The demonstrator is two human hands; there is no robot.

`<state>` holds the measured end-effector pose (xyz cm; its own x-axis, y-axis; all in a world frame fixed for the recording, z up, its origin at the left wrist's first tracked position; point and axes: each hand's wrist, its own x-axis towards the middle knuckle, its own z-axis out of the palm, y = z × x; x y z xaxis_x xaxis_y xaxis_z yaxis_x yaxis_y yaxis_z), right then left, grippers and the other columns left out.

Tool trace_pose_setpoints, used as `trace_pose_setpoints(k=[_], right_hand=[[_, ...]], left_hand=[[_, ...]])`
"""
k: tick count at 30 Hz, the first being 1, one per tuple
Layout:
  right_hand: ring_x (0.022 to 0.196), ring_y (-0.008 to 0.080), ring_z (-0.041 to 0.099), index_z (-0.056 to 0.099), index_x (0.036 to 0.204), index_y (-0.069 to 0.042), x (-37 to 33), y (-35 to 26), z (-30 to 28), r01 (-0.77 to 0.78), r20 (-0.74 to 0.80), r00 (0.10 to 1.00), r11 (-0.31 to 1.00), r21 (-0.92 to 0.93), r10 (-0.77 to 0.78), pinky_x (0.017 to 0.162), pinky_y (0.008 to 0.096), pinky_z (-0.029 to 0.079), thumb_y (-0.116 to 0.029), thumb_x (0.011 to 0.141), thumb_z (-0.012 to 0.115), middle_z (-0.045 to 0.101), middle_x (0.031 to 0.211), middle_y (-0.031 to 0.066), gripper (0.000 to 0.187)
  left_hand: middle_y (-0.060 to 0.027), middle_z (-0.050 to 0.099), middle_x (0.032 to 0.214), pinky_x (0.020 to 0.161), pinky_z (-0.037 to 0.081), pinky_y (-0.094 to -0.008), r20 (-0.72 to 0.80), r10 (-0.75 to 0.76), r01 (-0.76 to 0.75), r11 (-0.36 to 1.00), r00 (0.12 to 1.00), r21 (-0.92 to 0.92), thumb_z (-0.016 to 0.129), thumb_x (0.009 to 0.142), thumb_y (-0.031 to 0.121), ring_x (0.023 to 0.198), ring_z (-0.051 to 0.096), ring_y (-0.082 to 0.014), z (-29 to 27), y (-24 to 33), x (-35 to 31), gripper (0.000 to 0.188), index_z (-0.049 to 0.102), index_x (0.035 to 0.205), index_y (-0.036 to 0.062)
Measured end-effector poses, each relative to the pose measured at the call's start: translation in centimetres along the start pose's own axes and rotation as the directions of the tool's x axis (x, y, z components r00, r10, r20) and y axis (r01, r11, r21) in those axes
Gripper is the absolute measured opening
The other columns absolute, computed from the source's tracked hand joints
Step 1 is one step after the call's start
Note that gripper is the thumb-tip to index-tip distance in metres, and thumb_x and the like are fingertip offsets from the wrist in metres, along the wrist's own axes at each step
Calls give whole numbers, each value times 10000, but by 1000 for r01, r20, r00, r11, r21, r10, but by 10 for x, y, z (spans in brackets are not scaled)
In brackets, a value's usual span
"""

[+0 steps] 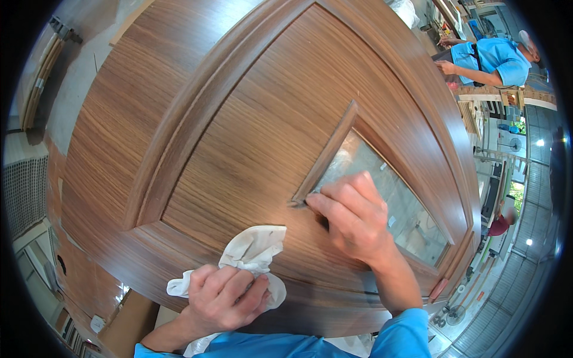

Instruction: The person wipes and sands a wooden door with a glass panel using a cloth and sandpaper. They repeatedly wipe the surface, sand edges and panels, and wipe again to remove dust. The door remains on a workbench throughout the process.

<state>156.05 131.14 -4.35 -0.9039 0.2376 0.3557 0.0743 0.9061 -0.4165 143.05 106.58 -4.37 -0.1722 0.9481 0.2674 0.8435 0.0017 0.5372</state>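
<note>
A brown wood-grain door panel (pixel 256 137) with raised moulding lies in front of me. Set into it is a glass pane (pixel 382 185) framed by wooden beading (pixel 331 149). My right hand (pixel 352 218) is closed, its fingertips at the lower left corner of that beading. Whatever those fingers may hold is hidden behind them. A crumpled white cloth (pixel 253 247) is bunched in my left hand (pixel 224 298), close to the panel's near edge. Both forearms come from light blue sleeves.
At the upper right stands a co-worker (pixel 489 59) in a blue shirt. A short reddish-brown stick (pixel 439 290) rests by the panel's right edge. Stacked boards (pixel 42 83) lean at the far left, and a cardboard box (pixel 128 322) is at the lower left. Fans stand at right.
</note>
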Motion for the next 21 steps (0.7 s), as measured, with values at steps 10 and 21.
trace_pose_setpoints(k=[10, 21], right_hand=[[771, 232, 592, 707, 946, 17, -1, -3, 2, 0, -9, 1000, 1000, -30, 0, 652, 354, 442, -68, 673, 686, 646, 899, 83, 287], [758, 227, 592, 716, 924, 22, -2, -7, 3, 0, -23, 1000, 999, -54, -1, 646, 343, 438, -52, 667, 685, 647, 890, 82, 268]], left_hand=[[48, 623, 946, 794, 420, -334, -7, 7, -7, 1000, 1000, -13, 785, 708, 243, 891, 577, -151, 1, -1, 0, 284, 736, 979, 176], [50, 634, 941, 793, 423, -326, -10, 1, -1, 1000, 1000, -19, 777, 708, 238, 889, 582, -148, 1, 0, 1, 275, 739, 973, 177]])
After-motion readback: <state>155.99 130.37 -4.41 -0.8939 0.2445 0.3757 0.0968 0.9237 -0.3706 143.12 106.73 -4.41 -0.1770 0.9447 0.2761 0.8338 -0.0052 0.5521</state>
